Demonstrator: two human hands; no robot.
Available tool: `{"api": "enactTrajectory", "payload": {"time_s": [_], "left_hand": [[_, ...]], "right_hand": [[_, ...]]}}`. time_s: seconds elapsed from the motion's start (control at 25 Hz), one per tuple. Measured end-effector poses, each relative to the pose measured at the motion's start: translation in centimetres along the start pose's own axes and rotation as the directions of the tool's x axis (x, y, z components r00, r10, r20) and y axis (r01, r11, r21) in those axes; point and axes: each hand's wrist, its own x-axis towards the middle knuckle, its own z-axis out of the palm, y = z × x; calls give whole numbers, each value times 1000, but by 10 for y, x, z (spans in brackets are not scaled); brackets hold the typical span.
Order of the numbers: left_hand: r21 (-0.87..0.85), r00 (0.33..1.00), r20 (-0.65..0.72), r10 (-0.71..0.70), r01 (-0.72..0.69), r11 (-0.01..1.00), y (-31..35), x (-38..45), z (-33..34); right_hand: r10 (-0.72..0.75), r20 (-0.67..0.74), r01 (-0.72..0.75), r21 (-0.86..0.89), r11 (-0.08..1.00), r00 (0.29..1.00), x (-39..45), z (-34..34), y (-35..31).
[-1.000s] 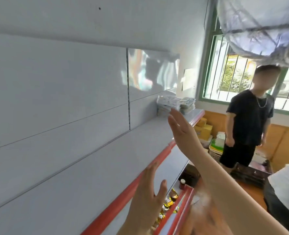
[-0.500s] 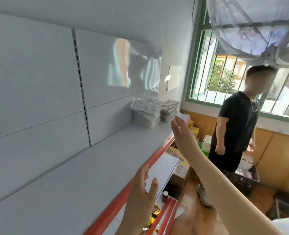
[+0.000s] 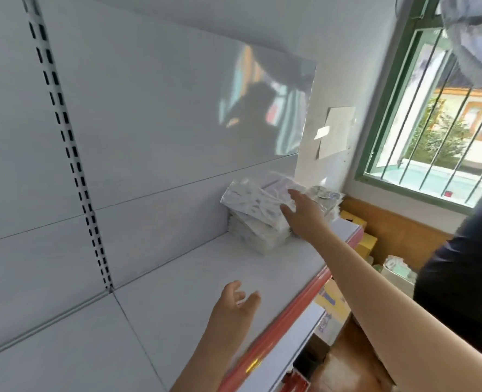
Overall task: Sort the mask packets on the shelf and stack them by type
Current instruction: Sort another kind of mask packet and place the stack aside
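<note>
Nearest, low in the middle: left hand (image 3: 234, 306) raised over the white shelf (image 3: 177, 292), fingers spread and relaxed, holding nothing. Beneath it a wide stretch of bare, smooth, matte shelf board, reaching left to the seam between two boards and far to the packets. Along the right side of the shelf a straight red front edge (image 3: 299, 301), glossy, running from near to far. Behind the shelf, flat white back panels with a slotted upright (image 3: 73, 165), dark slots in two rows.

Farther along, right hand (image 3: 302, 213) stretched out with straight fingers, tips touching the top of the mask packets (image 3: 251, 219), nothing gripped. Packets at the far end of the shelf, near the back panel: a tall stack of thin, crinkled, clear plastic sleeves with white contents, upper ones tilted and sliding off line. Just beside it on the far right a second, lower pile of packets (image 3: 326, 195), shiny, partly hidden by the hand.

Beyond the shelf end, yellow cartons (image 3: 365, 244), a green-framed window (image 3: 381, 114) with bars, and a person in dark clothing (image 3: 460, 278) at the right.
</note>
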Motion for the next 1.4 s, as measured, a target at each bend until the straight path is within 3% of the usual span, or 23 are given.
{"api": "enactTrajectory", "payload": {"time_s": [0.16,0.28,0.4,0.52,0.68,1.12,1.28,1.4], "left_hand": [[-102,986,-99,-135,125,987,16,66,27],[-346,958,-143,-248,187,920,24,121,51],[-627,952,-137,-274,131,768,39,159,67],[-726,919,-194,-344,101,680,58,184,69],[-784,913,-104,-395,169,597,73,201,68],[-779,923,-172,-345,87,621,91,213,90],[-793,899,-250,-360,23,608,80,206,88],[-826,892,-281,-353,-38,562,65,183,74]], "right_hand": [[-67,230,132,-281,950,971,84,27,16],[-69,455,186,-219,958,888,124,46,21],[-125,543,221,-117,968,830,139,52,24],[-209,543,279,-48,959,813,138,55,29],[-270,530,310,14,951,804,141,60,34],[-270,575,273,83,958,772,158,60,44],[-300,491,223,211,952,818,144,59,45],[-429,434,417,128,900,792,123,59,40]]}}
